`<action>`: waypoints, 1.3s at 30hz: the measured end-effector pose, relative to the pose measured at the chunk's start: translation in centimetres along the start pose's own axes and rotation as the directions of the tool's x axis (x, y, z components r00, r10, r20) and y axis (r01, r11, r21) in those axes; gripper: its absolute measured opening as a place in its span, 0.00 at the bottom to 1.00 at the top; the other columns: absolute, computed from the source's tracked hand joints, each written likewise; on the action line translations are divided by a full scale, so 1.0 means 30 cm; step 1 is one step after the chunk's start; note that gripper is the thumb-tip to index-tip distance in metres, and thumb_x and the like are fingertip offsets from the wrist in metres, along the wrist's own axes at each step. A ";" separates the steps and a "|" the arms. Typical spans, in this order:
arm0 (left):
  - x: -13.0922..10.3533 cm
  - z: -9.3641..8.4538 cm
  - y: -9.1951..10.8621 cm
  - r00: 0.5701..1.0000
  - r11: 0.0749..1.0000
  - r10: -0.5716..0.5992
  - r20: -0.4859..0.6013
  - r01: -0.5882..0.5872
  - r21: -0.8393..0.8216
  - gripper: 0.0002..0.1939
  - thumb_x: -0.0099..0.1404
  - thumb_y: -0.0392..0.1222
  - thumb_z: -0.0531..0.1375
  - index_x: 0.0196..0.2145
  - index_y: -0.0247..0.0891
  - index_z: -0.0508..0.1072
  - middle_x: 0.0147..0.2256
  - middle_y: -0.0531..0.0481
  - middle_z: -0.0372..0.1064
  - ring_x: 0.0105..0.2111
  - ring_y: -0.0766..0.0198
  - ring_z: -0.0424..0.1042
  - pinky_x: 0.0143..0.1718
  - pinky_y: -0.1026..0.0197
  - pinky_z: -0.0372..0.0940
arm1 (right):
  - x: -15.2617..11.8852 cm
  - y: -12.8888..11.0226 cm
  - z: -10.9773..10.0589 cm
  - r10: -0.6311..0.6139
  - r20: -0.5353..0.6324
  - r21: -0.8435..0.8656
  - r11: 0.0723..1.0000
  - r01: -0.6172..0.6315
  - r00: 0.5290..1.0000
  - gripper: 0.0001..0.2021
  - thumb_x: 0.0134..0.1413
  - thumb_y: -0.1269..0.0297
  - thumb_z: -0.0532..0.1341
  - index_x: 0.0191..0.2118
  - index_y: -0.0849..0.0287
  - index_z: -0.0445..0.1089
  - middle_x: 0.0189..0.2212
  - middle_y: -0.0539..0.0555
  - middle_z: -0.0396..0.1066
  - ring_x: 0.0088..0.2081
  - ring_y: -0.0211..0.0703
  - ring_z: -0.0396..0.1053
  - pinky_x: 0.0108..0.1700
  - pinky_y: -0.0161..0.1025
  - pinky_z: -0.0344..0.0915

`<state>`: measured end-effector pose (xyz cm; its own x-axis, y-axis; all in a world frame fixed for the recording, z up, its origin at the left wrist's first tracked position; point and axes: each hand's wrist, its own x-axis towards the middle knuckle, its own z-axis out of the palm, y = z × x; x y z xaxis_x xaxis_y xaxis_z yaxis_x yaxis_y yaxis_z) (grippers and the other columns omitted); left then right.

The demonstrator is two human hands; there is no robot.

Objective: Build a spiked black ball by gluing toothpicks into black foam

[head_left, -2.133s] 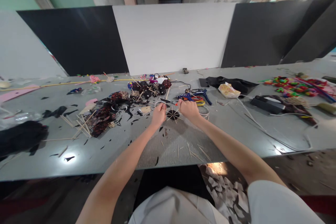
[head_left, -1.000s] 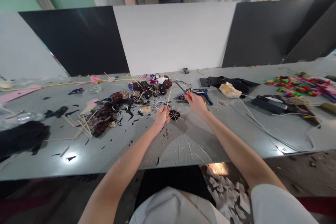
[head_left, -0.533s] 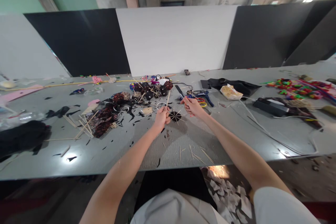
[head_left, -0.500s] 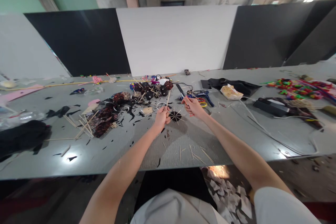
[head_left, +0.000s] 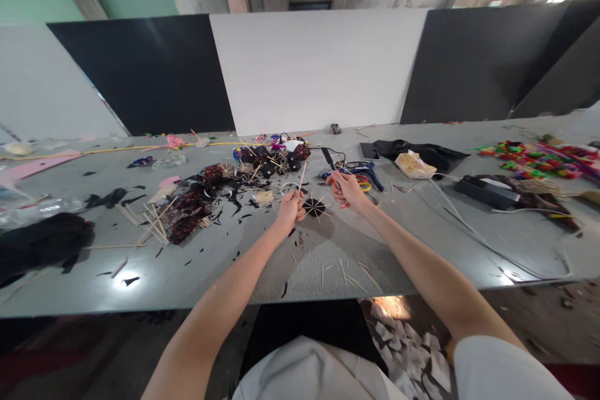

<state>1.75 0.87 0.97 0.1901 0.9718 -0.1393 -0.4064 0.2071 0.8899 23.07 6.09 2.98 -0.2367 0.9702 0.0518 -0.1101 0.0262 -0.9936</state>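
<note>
My left hand [head_left: 290, 209] is closed round a thin wooden stick [head_left: 302, 176] that points up. In my right hand [head_left: 345, 190] is a dark-bladed tool [head_left: 329, 159] with orange-red at its handle, its blade slanting up and left. Between and just below the hands, a black disc with pale sticks fanned out like spokes [head_left: 314, 207] lies on the grey table [head_left: 281, 275]. Behind my left hand sits a white ring [head_left: 287, 187]. Several loose sticks [head_left: 344, 272] lie near the front edge.
Black spiky pieces [head_left: 276, 159] and a heap of dark fabric with sticks [head_left: 190, 215] lie to the left. Blue-handled pliers [head_left: 370, 172], a yellowish block [head_left: 415, 164], a dark box [head_left: 487, 192] with white cable and colourful craft pieces [head_left: 539, 159] are at the right. Upright panels [head_left: 319, 69] stand behind.
The tool in my right hand has shifted slightly right, and its blade stands a little steeper. The stick in my left hand leans slightly more to the right.
</note>
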 end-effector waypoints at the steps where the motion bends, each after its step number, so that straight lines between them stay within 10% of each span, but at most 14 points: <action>1: 0.001 -0.001 -0.001 1.000 1.000 -0.002 -0.002 0.002 0.002 0.15 0.75 0.51 0.58 0.34 0.41 0.62 0.19 0.64 0.42 0.13 0.75 0.40 0.17 0.69 0.37 | -0.001 -0.003 0.000 0.001 -0.006 0.011 1.000 -0.001 1.000 0.23 0.59 0.38 0.64 0.34 0.55 0.66 0.16 0.40 0.50 0.15 0.30 0.42 0.14 0.30 0.38; 18: 0.010 -0.008 -0.010 1.000 1.000 -0.013 0.009 0.013 0.004 0.16 0.74 0.52 0.59 0.34 0.41 0.62 0.19 0.64 0.41 0.13 0.75 0.40 0.17 0.70 0.37 | -0.006 -0.003 0.039 -0.038 0.043 0.130 0.991 0.032 0.998 0.21 0.52 0.50 0.70 0.42 0.51 0.59 0.26 0.40 0.58 0.23 0.32 0.55 0.17 0.28 0.47; 24: 0.006 -0.004 -0.004 1.000 1.000 -0.001 0.002 0.001 -0.004 0.16 0.74 0.52 0.60 0.34 0.41 0.62 0.19 0.64 0.42 0.13 0.76 0.40 0.17 0.70 0.37 | -0.007 0.012 0.044 -0.160 0.065 -0.121 0.979 0.167 0.985 0.21 0.57 0.42 0.66 0.42 0.54 0.64 0.27 0.45 0.66 0.25 0.34 0.63 0.22 0.31 0.59; 28: 0.005 -0.003 0.000 1.000 1.000 0.000 0.000 0.000 -0.008 0.14 0.76 0.49 0.57 0.34 0.41 0.62 0.19 0.64 0.42 0.13 0.75 0.40 0.16 0.69 0.36 | -0.005 0.027 0.030 -0.234 -0.015 -0.342 0.915 0.215 0.972 0.22 0.62 0.39 0.62 0.39 0.54 0.67 0.23 0.45 0.65 0.17 0.32 0.56 0.17 0.31 0.51; 39: 0.018 -0.019 0.000 1.000 0.999 -0.007 -0.001 0.007 -0.039 0.16 0.73 0.53 0.61 0.34 0.41 0.62 0.19 0.64 0.43 0.14 0.75 0.40 0.17 0.69 0.36 | -0.020 0.014 0.025 -0.256 0.099 -0.320 0.907 0.274 0.962 0.18 0.64 0.43 0.60 0.46 0.52 0.64 0.26 0.44 0.61 0.21 0.33 0.52 0.23 0.32 0.55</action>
<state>1.33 1.45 0.66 0.1923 0.9704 -0.1459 -0.4399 0.2182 0.8711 22.44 5.35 2.61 -0.2951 0.9024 0.3140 0.1444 0.3670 -0.9189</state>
